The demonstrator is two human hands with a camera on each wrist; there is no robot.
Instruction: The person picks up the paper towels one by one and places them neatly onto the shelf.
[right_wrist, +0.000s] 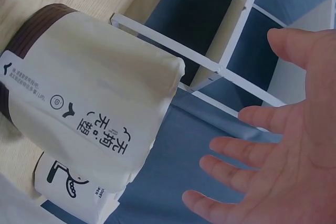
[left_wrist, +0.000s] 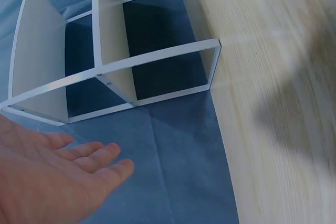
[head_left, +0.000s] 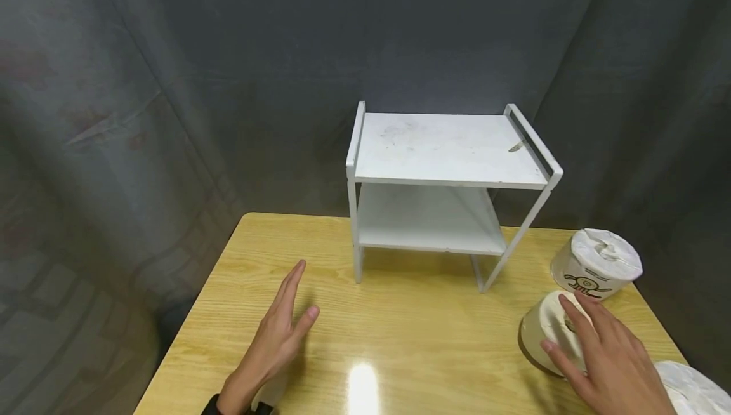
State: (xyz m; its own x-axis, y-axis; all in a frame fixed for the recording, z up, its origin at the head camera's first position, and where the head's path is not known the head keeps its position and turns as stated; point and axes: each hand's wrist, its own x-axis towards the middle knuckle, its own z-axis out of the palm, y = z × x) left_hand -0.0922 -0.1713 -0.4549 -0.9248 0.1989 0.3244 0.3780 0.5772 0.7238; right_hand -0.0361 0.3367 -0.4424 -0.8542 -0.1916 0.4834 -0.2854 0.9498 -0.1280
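The left hand (head_left: 274, 339) lay flat-fingered and empty on the table (head_left: 400, 326), left of the shelf (head_left: 445, 180) and well apart from any roll. Right of the shelf's front leg, the near roll (head_left: 545, 329) lay on its side, its long axis running roughly toward the person's right. The right hand (head_left: 611, 364) was spread over it, fingers straight, tips at its wrapper; whether they pressed, I could not tell. A 2nd roll (head_left: 596, 263) stood just behind, and a 3rd (head_left: 693, 389) lay beside the wrist.
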